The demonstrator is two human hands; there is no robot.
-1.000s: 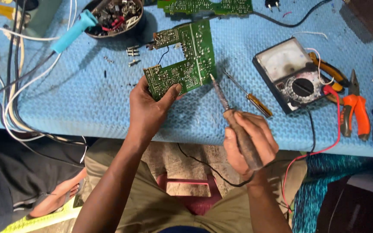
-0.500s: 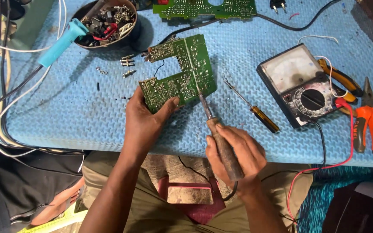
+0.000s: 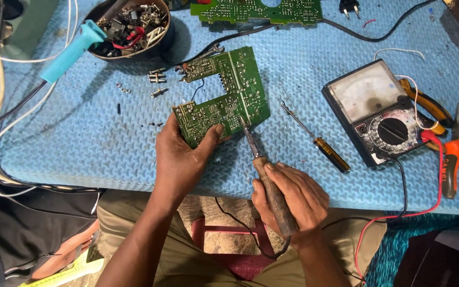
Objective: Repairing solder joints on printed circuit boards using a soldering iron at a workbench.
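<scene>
Since the earlier frames, the soldering iron [image 3: 264, 175] has been swung in and its tip brought onto the near edge of the green circuit board [image 3: 224, 95]. That board is pinned near the middle of the blue bench [image 3: 81, 138] by the left hand [image 3: 181, 154], thumb on its near corner, likely to steady it. The iron's wooden handle is wrapped tight by the right hand [image 3: 293, 196]. An analog multimeter [image 3: 375, 117] and small screwdriver [image 3: 314, 138] lie right, kept within reach.
</scene>
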